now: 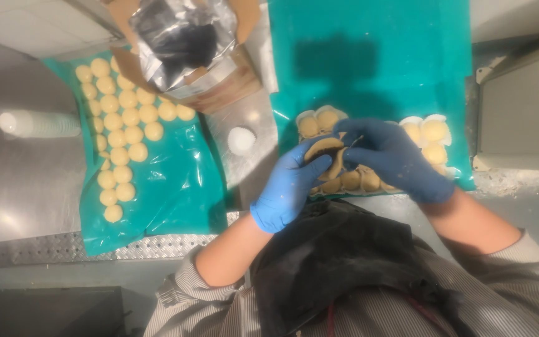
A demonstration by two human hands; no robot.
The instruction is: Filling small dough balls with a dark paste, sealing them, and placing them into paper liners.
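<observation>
My left hand [291, 184] in a light blue glove cups a flat round of dough [324, 150] with dark filling in its middle. My right hand [397, 156] in a darker blue glove meets it from the right, its fingertips pinching the dough's edge. Both hands hover over a teal sheet [369, 56]. Under them lie filled, folded dough pieces [322, 120], and more folded pieces [432, 134] sit to the right.
Several pale dough balls [120, 122] lie in rows on a second teal sheet [169, 193] at the left. An open cardboard box with a foil bag of dark filling [182, 40] stands at the top. A small white cup [241, 140] and a stack of white cups [35, 123] rest on the steel table.
</observation>
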